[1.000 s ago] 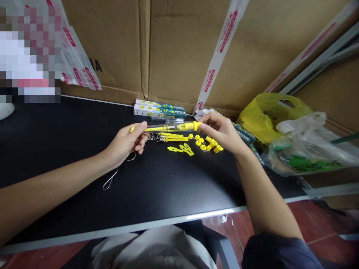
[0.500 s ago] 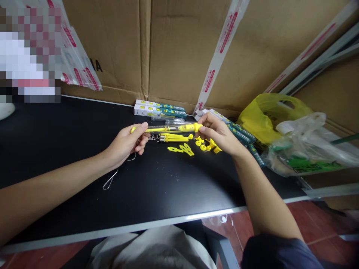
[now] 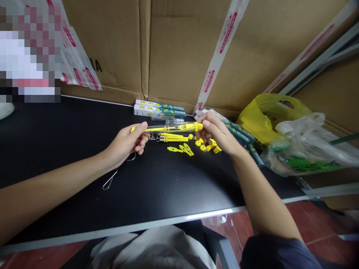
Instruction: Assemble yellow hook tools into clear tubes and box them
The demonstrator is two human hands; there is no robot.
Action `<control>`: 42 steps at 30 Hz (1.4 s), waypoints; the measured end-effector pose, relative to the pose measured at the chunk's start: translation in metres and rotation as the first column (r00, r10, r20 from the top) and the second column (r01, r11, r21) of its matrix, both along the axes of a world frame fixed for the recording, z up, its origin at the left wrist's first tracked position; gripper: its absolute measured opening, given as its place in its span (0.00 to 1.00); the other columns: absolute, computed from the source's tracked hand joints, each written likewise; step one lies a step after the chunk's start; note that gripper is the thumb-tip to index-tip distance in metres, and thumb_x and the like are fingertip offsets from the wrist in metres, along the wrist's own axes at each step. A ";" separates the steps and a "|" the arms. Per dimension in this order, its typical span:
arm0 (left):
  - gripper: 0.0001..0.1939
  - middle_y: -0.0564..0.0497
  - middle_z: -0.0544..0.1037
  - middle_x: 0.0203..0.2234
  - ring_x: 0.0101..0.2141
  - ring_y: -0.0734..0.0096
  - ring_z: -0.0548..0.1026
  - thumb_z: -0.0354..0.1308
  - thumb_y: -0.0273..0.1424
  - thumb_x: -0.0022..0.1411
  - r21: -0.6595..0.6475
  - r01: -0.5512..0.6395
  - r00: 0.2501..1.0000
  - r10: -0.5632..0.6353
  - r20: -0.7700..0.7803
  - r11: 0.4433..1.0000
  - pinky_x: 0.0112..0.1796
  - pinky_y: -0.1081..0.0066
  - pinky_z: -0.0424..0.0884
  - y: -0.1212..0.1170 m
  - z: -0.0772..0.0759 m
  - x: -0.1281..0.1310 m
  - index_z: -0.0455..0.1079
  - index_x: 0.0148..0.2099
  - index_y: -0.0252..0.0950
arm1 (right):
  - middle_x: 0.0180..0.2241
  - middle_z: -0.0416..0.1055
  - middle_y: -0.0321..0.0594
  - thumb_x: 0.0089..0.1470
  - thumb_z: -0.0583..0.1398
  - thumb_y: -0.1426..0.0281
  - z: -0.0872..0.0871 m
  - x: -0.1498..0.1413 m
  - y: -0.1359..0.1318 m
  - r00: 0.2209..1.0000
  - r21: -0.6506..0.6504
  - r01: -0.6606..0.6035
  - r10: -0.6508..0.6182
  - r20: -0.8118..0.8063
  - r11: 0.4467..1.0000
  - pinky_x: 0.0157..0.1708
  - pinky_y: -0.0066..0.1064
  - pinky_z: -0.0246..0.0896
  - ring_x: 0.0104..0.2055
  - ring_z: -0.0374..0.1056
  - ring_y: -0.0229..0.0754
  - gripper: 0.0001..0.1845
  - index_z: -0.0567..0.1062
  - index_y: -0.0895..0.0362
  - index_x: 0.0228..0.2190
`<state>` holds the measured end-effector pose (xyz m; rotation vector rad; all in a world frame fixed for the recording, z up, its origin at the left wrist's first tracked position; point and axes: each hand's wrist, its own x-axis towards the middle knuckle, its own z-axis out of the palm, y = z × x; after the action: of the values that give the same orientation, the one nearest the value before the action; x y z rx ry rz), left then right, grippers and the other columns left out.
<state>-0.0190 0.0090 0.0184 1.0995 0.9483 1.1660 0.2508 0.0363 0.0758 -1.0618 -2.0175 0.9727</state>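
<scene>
In my left hand (image 3: 130,144) is a spring scale (image 3: 174,127), a clear tube with yellow parts inside, pinched by its left end and held level above the table. My right hand (image 3: 214,132) is at the other end, its thumb lifted and its bent fingers around or beside the yellow cap (image 3: 198,126); whether a fingertip touches the cap is unclear. Below the tube lie yellow rods (image 3: 175,138) with metal ends, flat yellow pieces (image 3: 185,149), and small yellow caps (image 3: 203,148) with springs. A wire hook (image 3: 110,180) lies nearer me, with a metal ring (image 3: 131,156) under my left hand.
Narrow printed boxes (image 3: 159,109) and clear tubes (image 3: 174,120) lie at the back of the black table (image 3: 157,194). More boxes (image 3: 238,130) are behind my right hand. A yellow bag (image 3: 258,112) and a clear bag (image 3: 308,153) stand right. Cardboard (image 3: 179,56) rises behind.
My right thumb has come up off the yellow cap, and the right fingers have loosened. The left hand and the spring scale have stayed almost still.
</scene>
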 end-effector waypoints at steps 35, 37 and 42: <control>0.21 0.59 0.63 0.17 0.14 0.85 0.58 0.60 0.48 0.59 0.008 0.004 1.000 -0.005 0.014 1.000 0.17 0.80 0.63 0.002 -0.002 0.001 0.62 0.30 0.34 | 0.23 0.71 0.31 0.61 0.56 0.59 -0.004 -0.002 0.001 0.999 -0.010 -0.014 0.013 -0.040 1.000 0.14 0.22 0.50 0.17 0.60 0.32 0.11 0.61 0.53 0.33; 0.21 0.59 0.63 0.16 0.14 0.85 0.58 0.60 0.48 0.59 0.004 0.004 1.000 -0.004 0.016 1.000 0.17 0.80 0.63 0.002 -0.002 0.001 0.63 0.30 0.34 | 0.23 0.71 0.31 0.60 0.56 0.62 -0.005 -0.003 0.000 0.998 -0.022 -0.048 0.047 -0.049 0.999 0.15 0.22 0.50 0.17 0.59 0.31 0.10 0.61 0.53 0.33; 0.21 0.60 0.63 0.16 0.14 0.85 0.58 0.60 0.47 0.58 -0.001 0.009 1.000 -0.009 0.010 1.000 0.17 0.80 0.63 0.000 -0.001 0.000 0.63 0.29 0.34 | 0.19 0.68 0.36 0.64 0.48 0.54 -0.007 -0.005 0.001 0.998 0.067 0.023 -0.027 0.056 0.998 0.16 0.24 0.51 0.18 0.58 0.31 0.25 0.63 0.56 0.21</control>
<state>-0.0185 0.0091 0.0174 1.0955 0.9356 1.1629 0.2461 0.0374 0.0691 -1.0883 -2.0628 0.8659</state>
